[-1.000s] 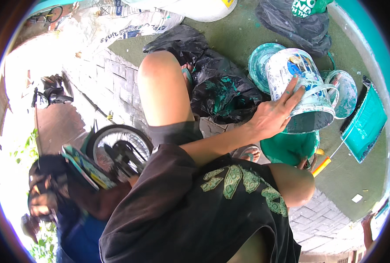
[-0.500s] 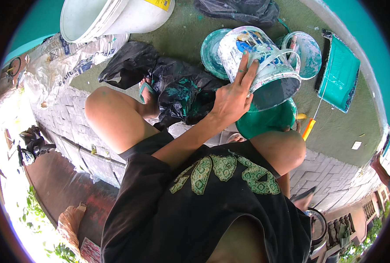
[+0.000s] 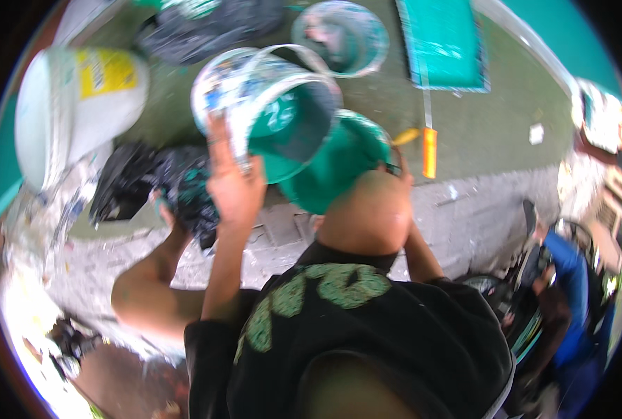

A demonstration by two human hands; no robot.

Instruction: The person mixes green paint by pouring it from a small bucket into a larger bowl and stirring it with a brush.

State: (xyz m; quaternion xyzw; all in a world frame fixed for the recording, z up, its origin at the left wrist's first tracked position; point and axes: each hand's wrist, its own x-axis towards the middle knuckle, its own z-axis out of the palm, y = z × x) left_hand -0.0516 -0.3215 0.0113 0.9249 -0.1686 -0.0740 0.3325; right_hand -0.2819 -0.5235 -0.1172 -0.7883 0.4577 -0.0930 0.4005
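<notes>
Over the green basin [image 3: 356, 153], a white bucket [image 3: 220, 80] tips sideways, paint-smeared.
Left grip [image 3: 234, 185] presses its wall, can't tell if clamped; right grip [image 3: 404, 167] is half lost behind the knee [image 3: 374, 206], same deal there.

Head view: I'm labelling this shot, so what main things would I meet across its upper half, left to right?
White bucket with a yellow label, tilted paint-smeared bucket, shallow teal tray, small white scrap.

yellow-labelled white pail [image 3: 80, 117], dark plastic bag [image 3: 213, 31], small white scrap [image 3: 536, 134]
</notes>
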